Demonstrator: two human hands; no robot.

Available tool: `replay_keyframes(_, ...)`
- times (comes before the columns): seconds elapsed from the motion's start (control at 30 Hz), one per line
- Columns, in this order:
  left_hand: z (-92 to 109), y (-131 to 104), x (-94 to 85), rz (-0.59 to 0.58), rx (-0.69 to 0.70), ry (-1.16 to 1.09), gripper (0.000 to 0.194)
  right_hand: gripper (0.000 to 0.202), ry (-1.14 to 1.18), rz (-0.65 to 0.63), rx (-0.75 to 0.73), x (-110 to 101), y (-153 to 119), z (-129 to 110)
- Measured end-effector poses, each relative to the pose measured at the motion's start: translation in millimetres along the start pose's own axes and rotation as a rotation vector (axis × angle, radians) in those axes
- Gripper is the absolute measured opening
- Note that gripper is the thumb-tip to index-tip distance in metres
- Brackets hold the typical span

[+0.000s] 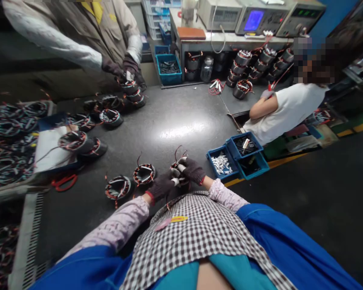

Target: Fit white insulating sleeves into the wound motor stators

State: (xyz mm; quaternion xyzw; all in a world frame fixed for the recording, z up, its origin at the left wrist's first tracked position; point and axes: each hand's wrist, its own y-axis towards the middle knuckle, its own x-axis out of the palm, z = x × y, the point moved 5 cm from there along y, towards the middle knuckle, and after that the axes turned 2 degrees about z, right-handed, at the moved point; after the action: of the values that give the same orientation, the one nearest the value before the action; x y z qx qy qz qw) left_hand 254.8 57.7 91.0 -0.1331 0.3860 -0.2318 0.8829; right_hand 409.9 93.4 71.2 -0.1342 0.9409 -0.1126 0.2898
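Both my hands wear dark gloves with pale fingertips and meet at a wire-wound ring [184, 180] near the table's front edge. My left hand [161, 186] is closed on the ring's left side. From the right, my right hand [192, 169] has its fingers bent over the top of the same ring. Thin wires rise from the ring, and much of it is hidden by the gloves. Just left of my left hand stand two similar rings, one [144, 174] with a wire sticking up and another [118, 187] with orange leads.
Blue bins with white pieces [220, 164] and black sleeves [246, 145] sit to the right. Red scissors [64, 182] and stacked rings [93, 148] are at left. One person [130, 74] handles rings across the table; another person [287, 108] sits at right. Instruments [254, 20] stand behind.
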Motion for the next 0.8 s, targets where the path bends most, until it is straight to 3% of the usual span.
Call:
replay_keyframes(0.07,-8.9,-3.4,4.7,0.026,-0.072,-0.149,0.033,0.013,-0.048,0.002,-0.028,3.2,-1.0,-0.5)
replay_keyframes(0.13,-7.2,-9.5,7.6,0.08,-0.097,-0.115,0.036,0.017,-0.07,0.003,-0.025,6.6,-3.3,-2.2)
replay_keyframes(0.23,21.6,-14.7,11.7,0.037,0.055,-0.149,0.036,0.021,-0.047,-0.002,0.017,8.8,-5.0,-5.5)
replay_keyframes(0.33,43.6,-6.6,0.3,-0.007,0.188,-0.452,0.044,0.022,-0.01,-0.015,0.045,5.9,-5.0,-3.3)
replay_keyframes(0.43,20.2,5.3,-22.4,0.101,0.024,-0.628,0.055,0.02,0.207,-0.021,0.022,-2.1,-8.5,3.8)
replay_keyframes(0.53,-3.1,2.0,-29.9,0.088,-0.029,-0.654,0.064,0.03,0.56,-0.041,0.029,-14.8,-17.4,9.1)
replay_keyframes(0.67,7.4,-6.4,-19.4,0.07,0.069,-0.648,0.062,0.035,0.681,-0.087,-0.055,-27.9,-29.5,-6.3)
replay_keyframes(0.8,33.8,-2.9,-1.8,-0.038,0.099,-0.868,0.069,0.036,0.636,-0.079,-0.125,-26.7,-31.3,-28.6)
